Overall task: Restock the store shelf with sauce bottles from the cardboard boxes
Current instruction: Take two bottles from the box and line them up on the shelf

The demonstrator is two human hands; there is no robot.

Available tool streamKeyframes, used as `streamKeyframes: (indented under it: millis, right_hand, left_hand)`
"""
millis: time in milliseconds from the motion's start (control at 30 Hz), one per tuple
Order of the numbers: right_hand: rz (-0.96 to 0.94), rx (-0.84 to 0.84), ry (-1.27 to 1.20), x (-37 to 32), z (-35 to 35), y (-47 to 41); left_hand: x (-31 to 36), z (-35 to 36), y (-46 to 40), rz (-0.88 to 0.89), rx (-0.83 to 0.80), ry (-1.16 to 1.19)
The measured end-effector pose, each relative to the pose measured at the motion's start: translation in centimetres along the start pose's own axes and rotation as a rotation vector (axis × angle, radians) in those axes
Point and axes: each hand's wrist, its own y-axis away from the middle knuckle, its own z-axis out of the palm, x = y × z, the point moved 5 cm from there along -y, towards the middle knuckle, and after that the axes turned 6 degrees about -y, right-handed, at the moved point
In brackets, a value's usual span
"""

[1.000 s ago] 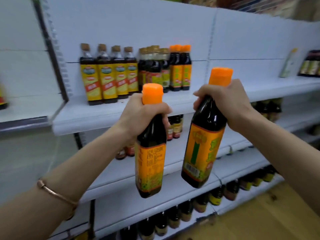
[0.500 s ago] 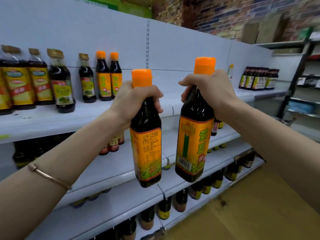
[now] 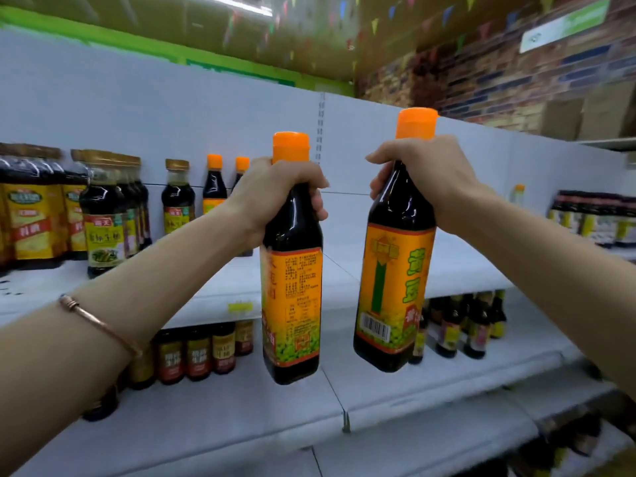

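Note:
My left hand (image 3: 275,192) grips the neck of a dark sauce bottle (image 3: 292,297) with an orange cap and orange label. My right hand (image 3: 425,173) holds a second, matching sauce bottle (image 3: 395,284) by its neck, tilted slightly. Both bottles hang in the air in front of the white store shelf (image 3: 457,266), whose top level is bare behind them. Two bottles of the same kind (image 3: 215,187) stand on that level, just left of my left hand. No cardboard box for the stock is in view near my hands.
Rows of other dark bottles with yellow labels (image 3: 38,215) fill the shelf's left end; more dark bottles (image 3: 592,218) stand at the far right. Small bottles (image 3: 199,352) sit on the level below. Stacked cardboard boxes (image 3: 592,111) rest high at the right.
The view has swung right and upward along the shelf. Both hands, still holding their bottles, have risen closer to the top level, with the empty stretch now behind them.

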Motion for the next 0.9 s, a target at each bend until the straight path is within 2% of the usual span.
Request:
streamKeyframes:
  millis: [300,633,900]
  right_hand:
    - [-0.041,-0.116,-0.166,5.3,4.7,-13.9]
    - [0.013,-0.357,-0.291,12.4,11.2,-22.5]
    - [0.087,-0.496,-0.275,18.2,16.0,-27.1]
  left_hand:
    - [-2.6,-4.8,-11.9,0.105,0.212,-0.07]
    - [-8.1,-8.3,-18.0,0.005,0.35,-0.22]
    - [-11.2,-10.3,-21.0,-0.049,0.489,-0.367]
